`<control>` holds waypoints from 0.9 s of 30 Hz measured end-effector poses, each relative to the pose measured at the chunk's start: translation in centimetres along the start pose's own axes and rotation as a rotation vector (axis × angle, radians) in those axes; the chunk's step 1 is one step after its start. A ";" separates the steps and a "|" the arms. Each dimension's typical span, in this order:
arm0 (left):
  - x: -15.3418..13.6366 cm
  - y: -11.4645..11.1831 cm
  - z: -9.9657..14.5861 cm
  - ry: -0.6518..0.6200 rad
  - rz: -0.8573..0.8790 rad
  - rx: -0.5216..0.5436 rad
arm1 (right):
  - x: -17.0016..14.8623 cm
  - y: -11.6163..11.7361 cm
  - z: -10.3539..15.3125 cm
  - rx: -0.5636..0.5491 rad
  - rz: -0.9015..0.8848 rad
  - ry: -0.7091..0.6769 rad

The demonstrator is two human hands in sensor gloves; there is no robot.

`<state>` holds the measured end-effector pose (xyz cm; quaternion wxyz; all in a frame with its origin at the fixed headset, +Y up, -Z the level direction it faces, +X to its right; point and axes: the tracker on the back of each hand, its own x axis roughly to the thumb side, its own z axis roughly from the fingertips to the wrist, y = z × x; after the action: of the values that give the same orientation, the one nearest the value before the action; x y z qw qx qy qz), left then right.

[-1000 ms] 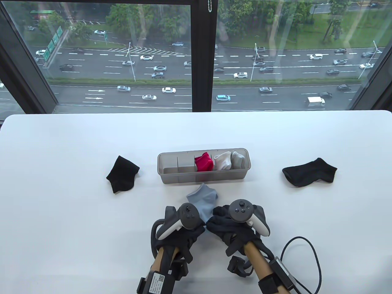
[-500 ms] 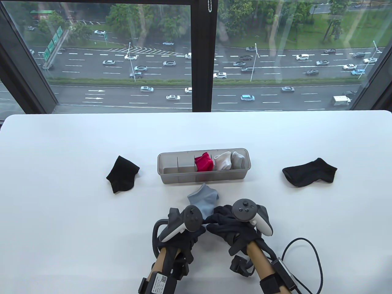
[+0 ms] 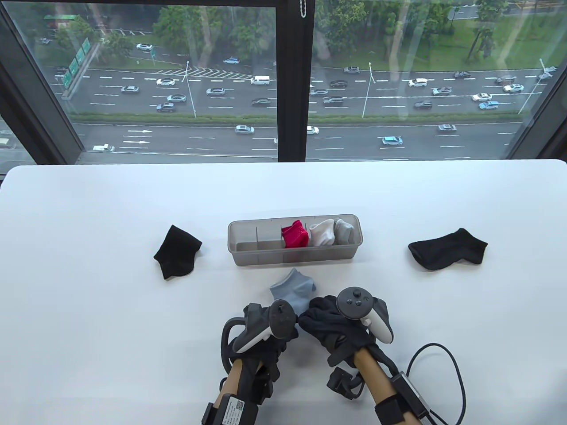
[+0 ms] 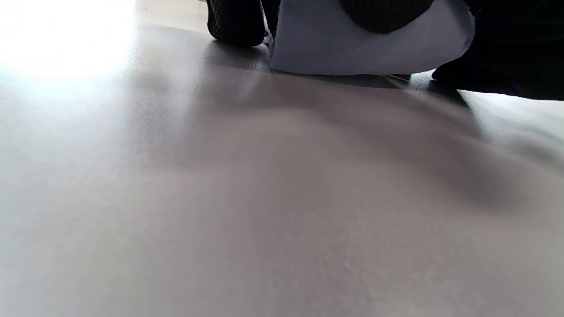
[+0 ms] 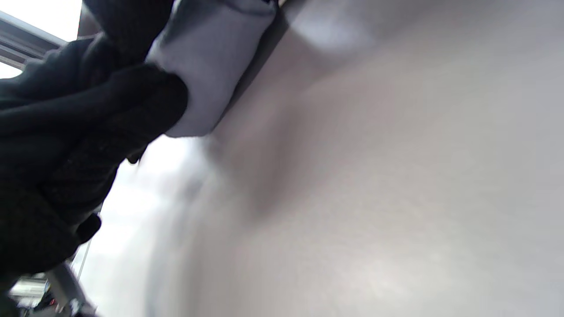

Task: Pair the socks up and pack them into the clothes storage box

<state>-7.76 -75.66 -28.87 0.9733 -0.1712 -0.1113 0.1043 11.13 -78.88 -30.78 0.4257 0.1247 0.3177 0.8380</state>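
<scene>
A light blue-grey sock [image 3: 292, 288] lies on the white table just in front of the storage box [image 3: 248, 260]. My left hand [image 3: 289, 330] and right hand [image 3: 313, 318] meet at its near end and both grip it. In the left wrist view one fingertip [image 4: 235, 22] stands on the table beside the sock [image 4: 365, 48] and another presses on it from above. In the right wrist view curled fingers [image 5: 110, 114] wrap the sock's edge [image 5: 211, 57]. The box holds red socks [image 3: 295, 234], white socks [image 3: 322, 232] and grey socks [image 3: 343, 229]; its left compartments look bare.
One black sock [image 3: 177, 251] lies left of the box and another black sock [image 3: 447, 249] lies far to the right. A black cable [image 3: 443, 354] loops by my right wrist. A window runs behind the table's far edge.
My left hand has shifted right until it touches the right hand. The sock's near end has bunched up between them. The box and the black socks have not moved.
</scene>
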 end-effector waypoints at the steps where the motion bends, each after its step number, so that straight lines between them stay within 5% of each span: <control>1: 0.0 0.0 0.0 0.000 -0.001 -0.002 | 0.0 -0.1 0.0 0.010 0.001 0.001; 8: 0.4 -0.4 -0.1 -0.017 -0.008 -0.107 | 0.1 -0.1 0.1 -0.048 0.030 0.015; 18: 0.8 -0.4 -0.1 -0.016 -0.036 -0.030 | -0.1 0.0 0.4 -0.109 0.006 0.008; 27: 1.4 -0.8 -0.2 -0.002 -0.093 -0.121 | -0.1 0.3 0.4 -0.032 -0.029 0.003</control>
<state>-6.29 -76.15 -28.52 0.9649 -0.2244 -0.1261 0.0523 11.16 -78.92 -30.25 0.4392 0.1119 0.3068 0.8369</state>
